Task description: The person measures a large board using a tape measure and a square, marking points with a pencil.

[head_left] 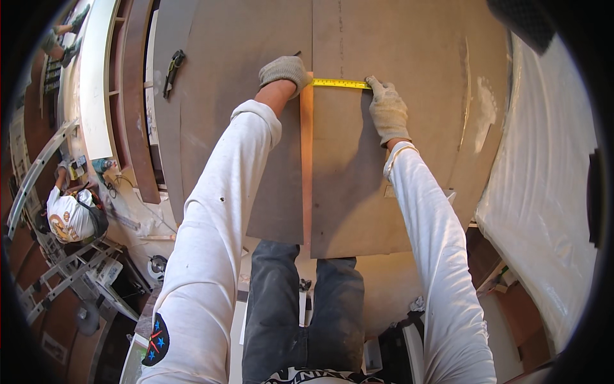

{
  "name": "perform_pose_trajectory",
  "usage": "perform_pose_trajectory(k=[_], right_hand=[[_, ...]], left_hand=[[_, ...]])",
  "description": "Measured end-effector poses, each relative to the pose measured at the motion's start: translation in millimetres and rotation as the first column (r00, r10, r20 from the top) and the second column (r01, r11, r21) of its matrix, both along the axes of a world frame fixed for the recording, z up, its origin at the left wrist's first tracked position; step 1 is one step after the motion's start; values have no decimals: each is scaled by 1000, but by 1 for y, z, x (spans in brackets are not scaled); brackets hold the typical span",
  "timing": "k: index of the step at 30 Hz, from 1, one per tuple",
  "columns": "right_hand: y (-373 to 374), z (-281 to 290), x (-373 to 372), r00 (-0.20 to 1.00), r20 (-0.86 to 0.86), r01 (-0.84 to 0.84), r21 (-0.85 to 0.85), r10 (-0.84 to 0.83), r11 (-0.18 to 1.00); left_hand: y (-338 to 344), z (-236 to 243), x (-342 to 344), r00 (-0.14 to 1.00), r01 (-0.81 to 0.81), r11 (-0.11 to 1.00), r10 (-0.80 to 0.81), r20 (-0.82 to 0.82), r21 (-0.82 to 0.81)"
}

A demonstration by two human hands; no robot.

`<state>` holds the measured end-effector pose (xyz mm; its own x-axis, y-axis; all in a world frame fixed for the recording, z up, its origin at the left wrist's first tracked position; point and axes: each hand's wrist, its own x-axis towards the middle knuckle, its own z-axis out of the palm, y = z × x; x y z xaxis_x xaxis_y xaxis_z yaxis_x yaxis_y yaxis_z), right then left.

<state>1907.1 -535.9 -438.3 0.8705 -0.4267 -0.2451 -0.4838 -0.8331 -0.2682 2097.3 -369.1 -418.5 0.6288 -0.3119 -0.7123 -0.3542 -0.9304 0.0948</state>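
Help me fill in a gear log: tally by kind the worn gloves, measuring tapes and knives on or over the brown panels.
Knit work gloves, left glove and right glove: 2
Yellow measuring tape: 1
Utility knife: 1
Total: 4

So over on the left there's a mostly black utility knife (172, 72) just lying there, then a brown plank (136, 96) and a long white board (96, 83) further left. Teal drill (101, 168) sits right by the white board's near end. A co-worker (69, 216) in a white shirt is beside a metal ladder (46, 153), somebody else's legs (67, 48) show far left, and wrinkly see-through plastic sheeting (543, 179) covers the right.
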Motion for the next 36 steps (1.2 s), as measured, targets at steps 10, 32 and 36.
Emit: perform_pose_trajectory(k=[10,32,36], right_hand=[[0,-1,-1,1000,-3,30,17,-29,999],[2,5,0,999,-18,49,17,-49,999],[0,6,1,999,-25,43,29,-43,999]], left_hand=[[-3,-1,2,1000,5,999,-5,-3,37],[-1,7,1,999,33,999,-32,-31,7],[-1,8,2,999,22,1000,-22,-44,4]])
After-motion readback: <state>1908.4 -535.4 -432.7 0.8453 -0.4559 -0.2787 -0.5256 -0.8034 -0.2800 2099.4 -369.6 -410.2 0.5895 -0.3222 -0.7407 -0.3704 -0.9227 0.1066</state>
